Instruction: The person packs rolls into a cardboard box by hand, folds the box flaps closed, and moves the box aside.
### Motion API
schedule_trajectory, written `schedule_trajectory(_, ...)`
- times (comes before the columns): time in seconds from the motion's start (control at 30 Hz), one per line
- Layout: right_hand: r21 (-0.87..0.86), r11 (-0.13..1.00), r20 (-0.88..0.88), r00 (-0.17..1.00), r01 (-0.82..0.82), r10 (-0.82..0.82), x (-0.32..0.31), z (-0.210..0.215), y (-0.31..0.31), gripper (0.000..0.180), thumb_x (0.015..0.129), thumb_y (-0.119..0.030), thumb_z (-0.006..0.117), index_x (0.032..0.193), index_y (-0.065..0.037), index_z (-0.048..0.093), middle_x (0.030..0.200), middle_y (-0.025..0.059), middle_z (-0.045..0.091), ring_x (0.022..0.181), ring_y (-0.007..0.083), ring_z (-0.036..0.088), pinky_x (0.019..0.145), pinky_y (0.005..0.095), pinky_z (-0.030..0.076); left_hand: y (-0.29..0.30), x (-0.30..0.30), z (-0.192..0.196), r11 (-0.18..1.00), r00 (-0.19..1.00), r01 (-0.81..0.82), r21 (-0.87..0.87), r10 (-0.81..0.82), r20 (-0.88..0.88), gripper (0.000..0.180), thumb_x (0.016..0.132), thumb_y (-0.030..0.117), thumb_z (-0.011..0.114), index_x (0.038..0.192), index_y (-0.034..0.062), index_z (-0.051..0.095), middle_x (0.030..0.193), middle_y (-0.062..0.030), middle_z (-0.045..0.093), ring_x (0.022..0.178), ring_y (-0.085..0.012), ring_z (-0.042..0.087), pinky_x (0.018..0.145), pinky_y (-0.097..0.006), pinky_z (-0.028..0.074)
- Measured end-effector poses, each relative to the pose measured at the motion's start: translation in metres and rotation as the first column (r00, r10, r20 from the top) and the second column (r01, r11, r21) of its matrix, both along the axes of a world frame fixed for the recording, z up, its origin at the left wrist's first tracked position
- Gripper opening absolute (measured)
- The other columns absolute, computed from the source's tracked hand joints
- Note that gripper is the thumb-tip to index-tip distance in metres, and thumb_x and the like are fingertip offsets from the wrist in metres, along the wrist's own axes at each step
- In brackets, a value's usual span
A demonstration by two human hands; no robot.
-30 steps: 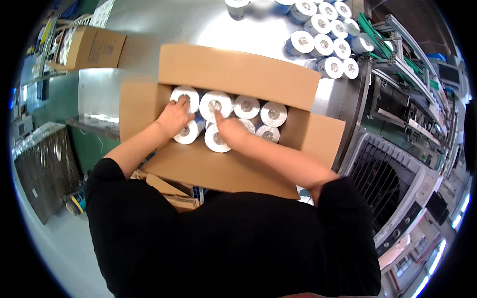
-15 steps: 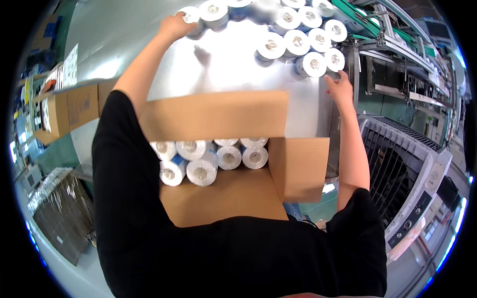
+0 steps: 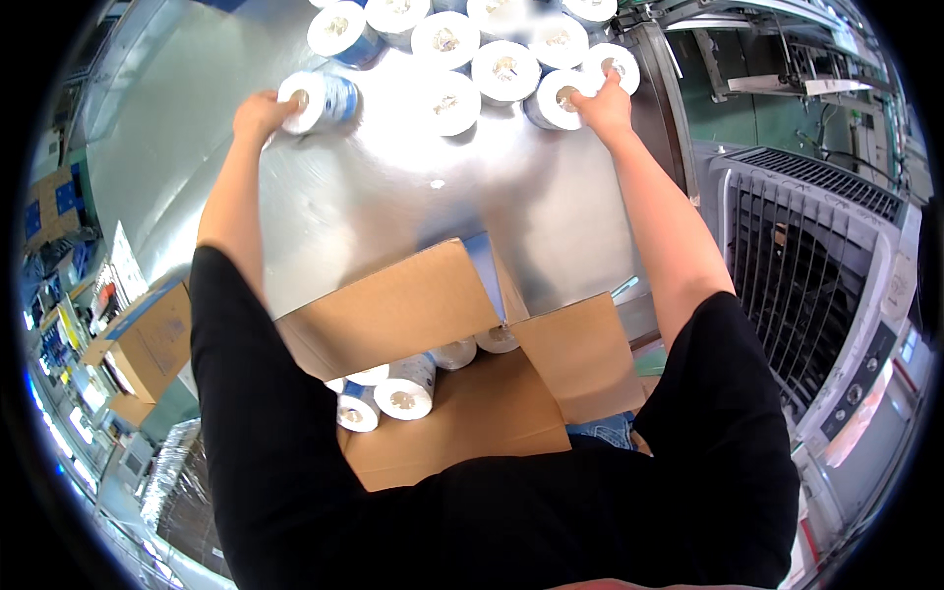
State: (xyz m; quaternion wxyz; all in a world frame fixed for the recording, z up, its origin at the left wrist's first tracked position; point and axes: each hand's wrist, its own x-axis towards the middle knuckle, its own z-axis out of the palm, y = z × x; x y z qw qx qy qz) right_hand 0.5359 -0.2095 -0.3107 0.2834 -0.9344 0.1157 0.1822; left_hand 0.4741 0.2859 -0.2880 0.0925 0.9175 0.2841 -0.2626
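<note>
My left hand (image 3: 262, 114) is closed on the core end of a wrapped white paper roll (image 3: 332, 100) with a blue label. That roll leans over, apart from the group on the metal table (image 3: 393, 197). At the group's near right corner, my right hand (image 3: 608, 106) has its thumb at the core of one paper roll (image 3: 556, 106) and a finger at the core of the roll beside it (image 3: 626, 73). Several more rolls stand upright close together. An open cardboard box (image 3: 462, 423) in front of my body holds several rolls along its far and left sides.
Raised flaps (image 3: 403, 305) of the box stand between it and the table. A grey slatted machine (image 3: 801, 285) is at the right, below metal conveyor framing (image 3: 757, 59). Another cardboard box (image 3: 152, 339) lies at the left, with a wrapped carton (image 3: 192, 501) lower down.
The view has shifted. My left hand has tilted a roll and drawn it away from the others. My right hand, open beside the group before, now grips two rolls. The box's flaps have swung askew.
</note>
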Motion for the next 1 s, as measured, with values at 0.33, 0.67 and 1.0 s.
schedule_trajectory(0.33, 0.259, 0.963, 0.229, 0.973, -0.071, 0.010, -0.056, 0.091, -0.076, 0.069, 0.067, -0.024, 0.075, 0.123, 0.005, 0.048, 0.086, 0.0123, 0.067, 0.075, 0.0121, 0.063, 0.068, 0.0263, 0.049, -0.015, -0.248, 0.240, 0.144, 0.453, 0.053, -0.988, 0.878, 0.152, 0.040, 0.084, 0.012, 0.055, 0.121, -0.0003, 0.050, 0.115, -0.0110, 0.056, 0.106, -0.0188, 0.054, 0.092, -0.031, 0.043)
schedule_trajectory(0.67, 0.010, 0.227, 0.582, 0.190, -0.974, 0.790, -0.220, 0.322, 0.004, 0.076, 0.064, -0.013, 0.075, 0.128, 0.003, 0.039, 0.100, 0.0168, 0.062, 0.087, 0.0277, 0.063, 0.068, 0.0311, 0.053, -0.258, -0.326, 0.169, 0.795, 0.765, 0.597, -0.107, -0.523, 0.376, 0.034, 0.068, 0.017, 0.068, 0.102, 0.0110, 0.067, 0.095, -0.0109, 0.052, 0.092, -0.0252, 0.050, 0.080, -0.036, 0.041)
schedule_trajectory(1.0, -0.373, 0.006, -0.314, 0.132, -0.928, 0.940, -0.337, 0.159, 0.063, 0.067, 0.075, -0.022, 0.059, 0.126, 0.015, 0.036, 0.071, 0.0053, 0.064, 0.061, 0.0157, 0.064, 0.045, 0.0288, 0.046, -0.248, -0.350, 0.110, 0.639, 0.637, 0.764, -0.088, -0.726, 0.257, 0.035, 0.069, 0.024, 0.068, 0.104, 0.0170, 0.064, 0.112, -0.0103, 0.047, 0.110, -0.0266, 0.040, 0.088, -0.039, 0.035)
